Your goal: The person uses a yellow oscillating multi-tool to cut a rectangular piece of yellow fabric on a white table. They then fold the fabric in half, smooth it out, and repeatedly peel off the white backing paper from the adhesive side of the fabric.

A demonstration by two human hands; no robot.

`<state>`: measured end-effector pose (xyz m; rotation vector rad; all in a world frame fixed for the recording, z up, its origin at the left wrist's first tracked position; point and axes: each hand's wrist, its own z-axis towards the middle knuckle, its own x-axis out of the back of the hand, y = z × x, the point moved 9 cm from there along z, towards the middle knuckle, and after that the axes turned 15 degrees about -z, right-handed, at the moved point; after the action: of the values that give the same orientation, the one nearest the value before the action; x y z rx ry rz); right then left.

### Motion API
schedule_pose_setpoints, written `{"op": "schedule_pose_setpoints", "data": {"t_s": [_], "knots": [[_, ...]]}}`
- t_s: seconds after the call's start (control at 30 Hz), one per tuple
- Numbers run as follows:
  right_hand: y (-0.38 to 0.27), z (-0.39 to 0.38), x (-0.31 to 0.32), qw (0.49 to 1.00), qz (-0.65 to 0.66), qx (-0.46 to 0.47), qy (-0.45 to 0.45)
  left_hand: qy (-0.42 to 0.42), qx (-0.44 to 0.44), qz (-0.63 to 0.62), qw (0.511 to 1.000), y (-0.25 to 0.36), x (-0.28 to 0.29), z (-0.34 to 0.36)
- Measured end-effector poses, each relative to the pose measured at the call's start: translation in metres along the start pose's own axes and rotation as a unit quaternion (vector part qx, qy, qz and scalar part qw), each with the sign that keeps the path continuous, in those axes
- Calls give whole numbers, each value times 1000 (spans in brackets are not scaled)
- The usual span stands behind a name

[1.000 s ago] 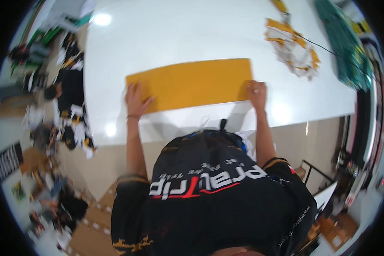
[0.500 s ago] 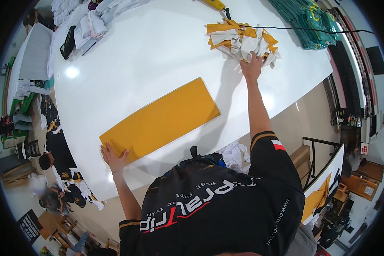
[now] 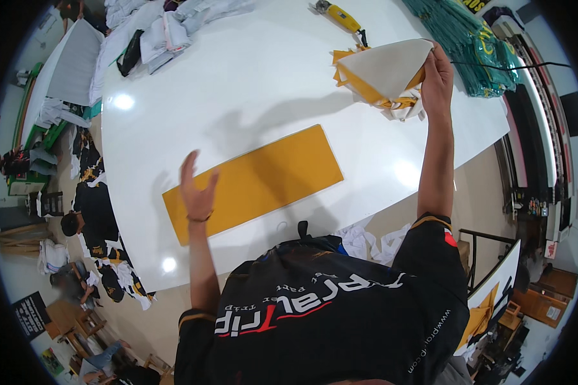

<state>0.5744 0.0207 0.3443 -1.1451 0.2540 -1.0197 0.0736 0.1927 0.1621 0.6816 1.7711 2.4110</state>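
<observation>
My right hand is closed on the edge of a piece of fabric, pale on the side that shows and yellow beneath. This piece is lifted over a crumpled pile of yellow and off-white cloth at the far right of the table. Raised with its fingers apart, my left hand holds nothing. It hovers over the left part of a flat yellow rectangular panel, which lies on the white table.
A yellow corded tool rests beyond the pile, its black cable running right. Green plastic-wrapped bundles occupy the far right corner of the white table. White folded bundles and a black item lie far left. Other people are at the left.
My right hand has drawn one piece of fabric up from the pile and moved right. My left hand has lifted off the yellow panel's left end and moved slightly right.
</observation>
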Motion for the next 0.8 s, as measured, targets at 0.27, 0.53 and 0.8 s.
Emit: {"op": "schedule_pose_setpoints", "data": {"t_s": [0.27,0.53,0.8], "knots": [[-129,-101,-145,951,-122,87,-269,-32,-244,-180,952,207,-90,-9],[-168,-194,-233,887,-130,235,-376,12,-155,-190,969,153,1,-42],[-51,-244,-244,864,-268,184,-385,5,-90,-26,996,149,96,-80]]}}
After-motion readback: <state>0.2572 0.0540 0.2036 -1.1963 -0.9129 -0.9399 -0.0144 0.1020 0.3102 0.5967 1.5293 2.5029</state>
